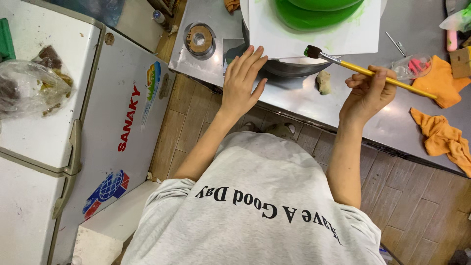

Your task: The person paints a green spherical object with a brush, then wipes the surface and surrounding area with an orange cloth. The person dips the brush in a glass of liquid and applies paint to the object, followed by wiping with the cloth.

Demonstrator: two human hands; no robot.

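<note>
Stainless-steel worktop (289, 95) is running across the upper half of the head view, with brown wood-look floor tiles (412, 196) lying below it and a white chest freezer (54, 137) standing at 9 o'clock. Beginning at the right hand (367, 92): its fingers are curling shut around the yellow handle of a paintbrush (369, 72), which is pointing toward 10 o'clock, its dark bristle tip lying just beside the lower edge of a white board (314, 37). That board is carrying a bright green rounded object (314, 14) at 12 o'clock, and green smears are showing on the board around it. The left hand (243, 78) is resting flat with fingers apart and extended, the fingertips touching the lower left corner of the board; it is gripping nothing. Under the board a grey metal stand (292, 67) is showing. Between the two hands a small beige lump (324, 82) is lying on the worktop. At 11 o'clock of the left hand a round metal tin (199, 40) is sitting near the worktop corner. At 3 o'clock of the right hand, orange cloths (444, 110) are lying crumpled, and a clear plastic cup (412, 66) is lying just behind the brush handle. On the freezer lid a clear plastic bag (29, 86) is holding brown contents.
</note>
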